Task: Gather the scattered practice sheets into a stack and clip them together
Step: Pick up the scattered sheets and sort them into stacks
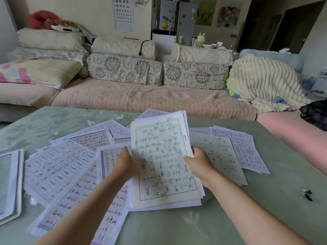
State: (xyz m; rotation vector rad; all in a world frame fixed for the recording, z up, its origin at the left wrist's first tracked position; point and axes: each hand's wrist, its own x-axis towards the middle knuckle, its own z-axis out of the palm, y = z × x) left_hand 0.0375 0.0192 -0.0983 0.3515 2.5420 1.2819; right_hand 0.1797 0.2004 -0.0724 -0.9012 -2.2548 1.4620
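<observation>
While the stack [164, 165] stands tilted up off the worktop [230, 223], we can see the sense of the hold: one hand on each side edge, lower edge seemingly resting down on the surface, so the sheets can be squared. The left hand [126, 163] pinches the left edge, thumb on the front, its fingers tucked behind the paper and out of our sight. The right hand [200, 165] mirrors it on the right edge, thumb across the printed face. Plenty remains to gather, we'd say: loose sheets [58, 167] fan out overlapping on the left, and more sheets [242, 149] lie just beside the right hand. A booklet [8, 183] sits at the far left edge. The clips [307, 193] wait well apart on the right, untouched, so clipping looks some way off. Mid-gathering is our call.
</observation>
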